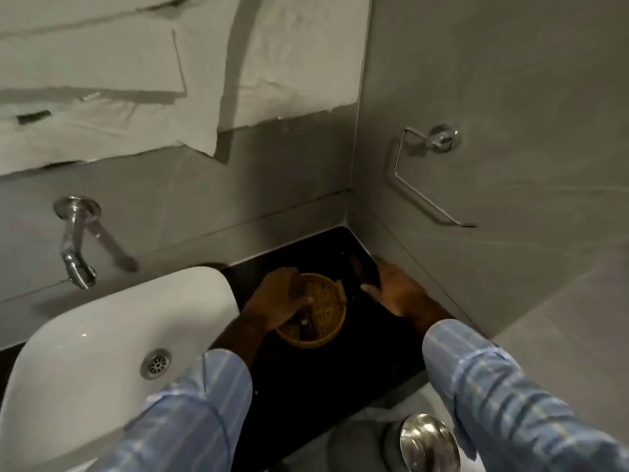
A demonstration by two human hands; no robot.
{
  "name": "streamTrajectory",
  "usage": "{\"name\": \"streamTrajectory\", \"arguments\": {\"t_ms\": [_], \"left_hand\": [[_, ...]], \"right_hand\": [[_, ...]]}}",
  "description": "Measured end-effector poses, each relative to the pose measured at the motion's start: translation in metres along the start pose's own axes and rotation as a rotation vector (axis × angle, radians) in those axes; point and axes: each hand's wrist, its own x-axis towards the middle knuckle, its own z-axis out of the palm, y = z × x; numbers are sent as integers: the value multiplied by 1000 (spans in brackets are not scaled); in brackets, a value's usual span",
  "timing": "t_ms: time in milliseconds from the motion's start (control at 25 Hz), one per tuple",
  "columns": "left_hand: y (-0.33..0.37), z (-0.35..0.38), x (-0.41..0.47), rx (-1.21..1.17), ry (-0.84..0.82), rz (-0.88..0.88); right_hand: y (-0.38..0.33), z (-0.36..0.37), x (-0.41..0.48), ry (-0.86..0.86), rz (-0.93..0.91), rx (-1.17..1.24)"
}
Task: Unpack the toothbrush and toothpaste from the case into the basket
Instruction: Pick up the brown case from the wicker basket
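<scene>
Golden-brown woven basket [320, 311] mid-frame on a black counter [367, 352], white sink [102, 321] lower left, light blue striped sleeves [510, 403], grey walls [510, 80].

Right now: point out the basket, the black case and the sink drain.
basket [323, 311]: head view, woven bottom, right of the left hand.
black case [366, 270]: head view, dark flat face above the right hand's fingers.
sink drain [156, 363]: head view, metal strainer centre.

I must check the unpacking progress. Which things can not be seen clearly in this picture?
- Head view: the left hand covers part of the basket; the dark item under it is too blurred to identify.
- Head view: the dark case by the right hand blends into the black counter; open or closed, full or empty, cannot be told.
- Toothpaste: not identifiable anywhere.
</scene>
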Motion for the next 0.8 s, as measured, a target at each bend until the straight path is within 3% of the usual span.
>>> {"name": "streamTrajectory", "arguments": {"t_ms": [160, 320, 480, 600, 800], "left_hand": [[-36, 72, -17, -143, 7, -49], [-46, 131, -67, 96, 80, -222], [-67, 165, -86, 249, -62, -293], [-78, 170, -85, 375, -135, -252], [-80, 168, -85, 376, -144, -247]], "right_hand": [[16, 49, 14, -97, 158, -33], [29, 80, 34, -72, 220, -32], [39, 96, 54, -56, 194, -188], [44, 103, 66, -50, 198, -130], [43, 106, 66, -48, 318, 90]]}}
